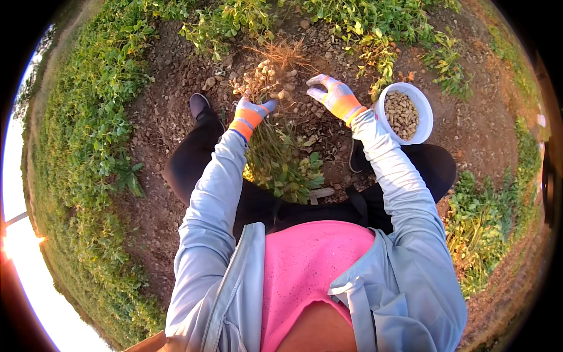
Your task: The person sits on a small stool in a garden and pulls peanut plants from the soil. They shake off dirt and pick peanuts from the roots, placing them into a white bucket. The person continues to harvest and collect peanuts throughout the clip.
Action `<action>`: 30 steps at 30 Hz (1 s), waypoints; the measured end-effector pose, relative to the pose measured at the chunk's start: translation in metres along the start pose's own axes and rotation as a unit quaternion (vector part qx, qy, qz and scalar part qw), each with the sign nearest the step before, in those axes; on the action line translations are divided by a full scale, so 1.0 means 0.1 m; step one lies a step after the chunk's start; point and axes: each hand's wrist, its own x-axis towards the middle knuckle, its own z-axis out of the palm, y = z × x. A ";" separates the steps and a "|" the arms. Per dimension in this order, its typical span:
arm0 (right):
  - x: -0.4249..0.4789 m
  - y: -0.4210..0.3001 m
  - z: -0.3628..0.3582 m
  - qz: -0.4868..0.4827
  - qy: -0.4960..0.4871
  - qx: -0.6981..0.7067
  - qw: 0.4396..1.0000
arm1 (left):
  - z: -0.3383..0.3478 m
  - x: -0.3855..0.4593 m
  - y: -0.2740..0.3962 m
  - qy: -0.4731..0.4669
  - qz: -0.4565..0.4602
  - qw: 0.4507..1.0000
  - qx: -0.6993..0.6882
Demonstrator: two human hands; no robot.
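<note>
My left hand [252, 113], in an orange and grey work glove, grips a bunch of pulled peanut plants [275, 152] by the stems. Their leafy tops hang back toward my lap. Beyond the glove, a cluster of peanut pods [257, 79] and reddish fine roots [283, 53] point away from me. My right hand [333, 95], gloved alike, hovers to the right of the pods with thumb and fingers apart and nothing visible between them. Beside my right wrist stands a white plastic bucket [425, 112] partly filled with loose peanut pods [400, 115].
Brown, cloddy soil [162, 105] surrounds me, strewn with stones. Green peanut plants [92, 132] grow along the left, with more peanut foliage [374, 22] ahead. Cut or pulled greenery [479, 229] lies at right. My bent legs [193, 154] frame the work area; the bucket touches my right knee area.
</note>
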 end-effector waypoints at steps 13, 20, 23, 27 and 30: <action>-0.07 -0.44 0.52 0.025 -0.047 -0.122 0.991 | 0.05 -0.10 0.02 0.063 -0.019 0.994 0.083; -0.46 -0.76 0.62 0.003 0.062 -0.144 0.988 | 0.13 0.01 -0.44 -0.080 0.028 0.902 0.424; -0.61 -1.00 0.69 0.021 0.067 -0.093 0.993 | 0.09 -0.01 -0.42 -0.018 -0.067 0.983 0.171; -0.50 -0.65 0.79 0.070 0.093 0.213 0.970 | -0.01 0.03 -0.48 0.042 -0.057 0.990 0.121; -0.21 -0.12 0.80 0.148 0.047 0.179 0.972 | 0.09 -0.03 -0.28 0.013 -0.034 0.999 -0.008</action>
